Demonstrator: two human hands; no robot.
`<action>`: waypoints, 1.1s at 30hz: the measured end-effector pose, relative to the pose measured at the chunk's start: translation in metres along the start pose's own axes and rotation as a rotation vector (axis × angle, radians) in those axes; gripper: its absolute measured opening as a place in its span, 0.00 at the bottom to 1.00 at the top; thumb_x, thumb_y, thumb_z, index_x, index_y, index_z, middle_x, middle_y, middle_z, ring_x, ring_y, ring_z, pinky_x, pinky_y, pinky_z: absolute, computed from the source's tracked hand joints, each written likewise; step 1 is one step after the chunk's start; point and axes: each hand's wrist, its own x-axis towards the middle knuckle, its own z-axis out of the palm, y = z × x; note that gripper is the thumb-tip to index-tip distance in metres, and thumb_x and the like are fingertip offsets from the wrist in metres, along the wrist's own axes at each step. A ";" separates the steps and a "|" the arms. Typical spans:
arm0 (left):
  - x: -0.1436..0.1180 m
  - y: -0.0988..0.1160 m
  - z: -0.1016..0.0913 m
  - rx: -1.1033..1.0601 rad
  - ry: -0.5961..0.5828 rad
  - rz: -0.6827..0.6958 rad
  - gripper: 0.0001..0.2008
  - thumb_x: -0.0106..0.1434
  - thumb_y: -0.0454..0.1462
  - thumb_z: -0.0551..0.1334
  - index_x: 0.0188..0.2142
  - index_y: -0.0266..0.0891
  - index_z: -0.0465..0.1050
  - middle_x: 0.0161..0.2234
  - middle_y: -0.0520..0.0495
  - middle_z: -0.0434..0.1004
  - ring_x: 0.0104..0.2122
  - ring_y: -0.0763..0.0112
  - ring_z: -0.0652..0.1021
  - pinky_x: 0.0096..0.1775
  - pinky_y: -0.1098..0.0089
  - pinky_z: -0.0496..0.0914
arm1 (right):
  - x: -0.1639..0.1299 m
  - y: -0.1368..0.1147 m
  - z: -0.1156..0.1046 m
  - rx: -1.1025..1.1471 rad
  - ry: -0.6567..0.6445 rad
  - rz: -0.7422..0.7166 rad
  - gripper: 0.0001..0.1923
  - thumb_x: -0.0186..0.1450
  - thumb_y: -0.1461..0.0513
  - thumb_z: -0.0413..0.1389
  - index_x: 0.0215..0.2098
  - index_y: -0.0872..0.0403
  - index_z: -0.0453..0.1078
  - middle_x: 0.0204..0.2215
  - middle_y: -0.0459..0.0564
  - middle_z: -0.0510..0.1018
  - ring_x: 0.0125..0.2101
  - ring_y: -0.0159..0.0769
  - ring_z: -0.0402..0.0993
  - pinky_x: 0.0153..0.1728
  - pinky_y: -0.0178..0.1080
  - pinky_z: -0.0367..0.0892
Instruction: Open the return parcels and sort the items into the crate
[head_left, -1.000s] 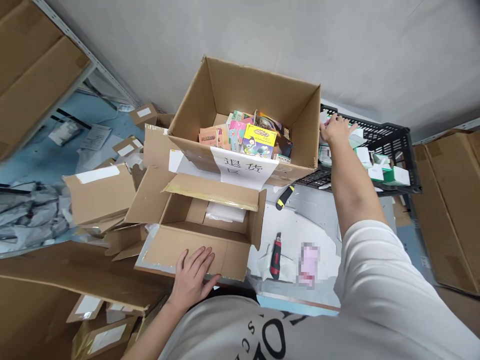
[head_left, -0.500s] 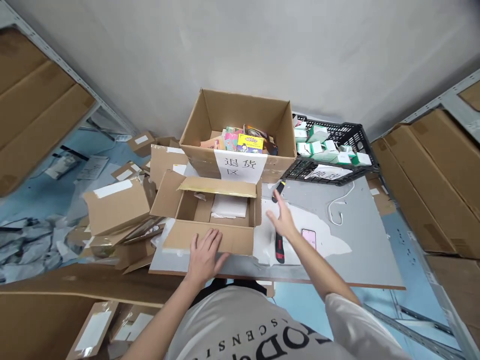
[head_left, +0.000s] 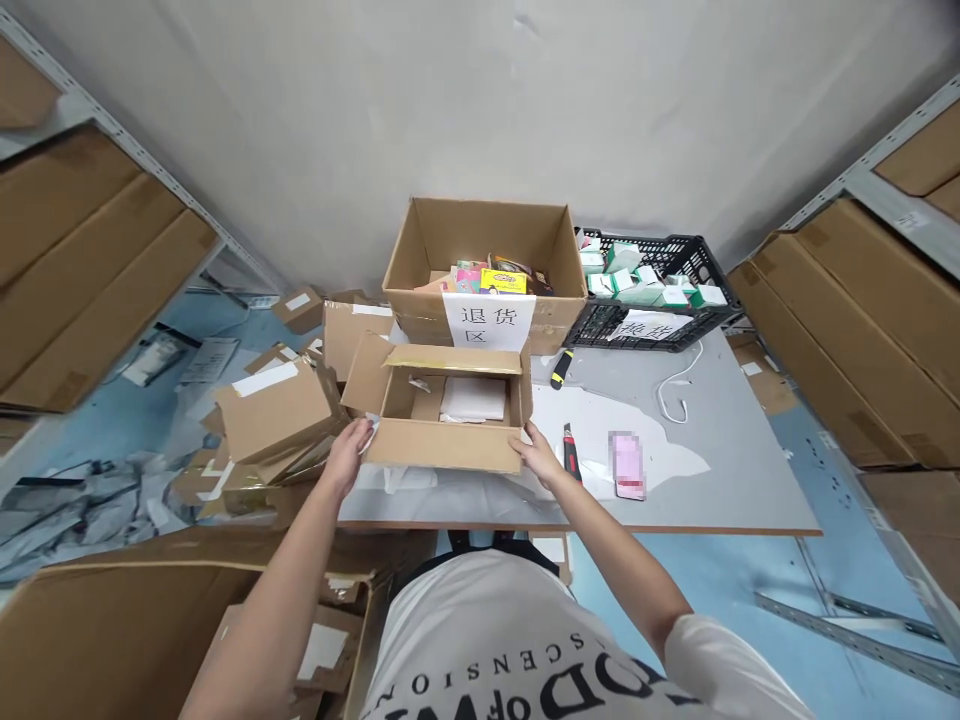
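Sitting near the worktop's [head_left: 720,470] front edge, the open cardboard box [head_left: 442,415] is gripped from both sides, probably so it can be steadied or slid. The left hand [head_left: 346,455] is curled against the box's 9 o'clock corner, the grip closed on the cardboard edge; the right hand [head_left: 538,458] is pressed to the 3 o'clock corner, fingers wrapped on the wall, grip not fully visible. White packing [head_left: 472,398] is seen inside. At 12 o'clock a bigger carton [head_left: 487,262] full of colourful packs is parked, with a black crate [head_left: 660,290] at 2 o'clock. A red cutter [head_left: 570,452] and a phone [head_left: 626,478] lie at 3 o'clock. Compared with half a second ago, the right hand has been brought in from above the cutter, and the left has been shifted from the front flap to the side.
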 end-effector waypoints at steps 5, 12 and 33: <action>0.010 0.010 0.001 -0.049 -0.355 -0.313 0.23 0.52 0.49 0.67 0.46 0.45 0.71 0.47 0.44 0.76 0.44 0.59 0.78 0.36 0.65 0.75 | 0.003 -0.004 0.000 0.094 -0.034 0.058 0.29 0.55 0.57 0.59 0.55 0.49 0.62 0.56 0.54 0.69 0.49 0.43 0.71 0.43 0.45 0.72; 0.025 0.019 0.011 0.215 -0.259 -0.218 0.19 0.57 0.52 0.60 0.36 0.38 0.71 0.38 0.41 0.79 0.37 0.62 0.79 0.34 0.67 0.72 | 0.009 0.006 0.002 0.114 0.010 0.028 0.26 0.51 0.59 0.61 0.48 0.50 0.65 0.53 0.54 0.70 0.44 0.40 0.74 0.38 0.42 0.73; 0.027 0.018 -0.110 0.403 0.695 -0.001 0.13 0.58 0.41 0.51 0.18 0.41 0.60 0.19 0.46 0.66 0.28 0.62 0.74 0.31 0.68 0.66 | 0.065 -0.058 0.135 -0.066 -0.305 -0.283 0.46 0.53 0.53 0.61 0.65 0.52 0.49 0.61 0.57 0.62 0.55 0.44 0.67 0.54 0.45 0.64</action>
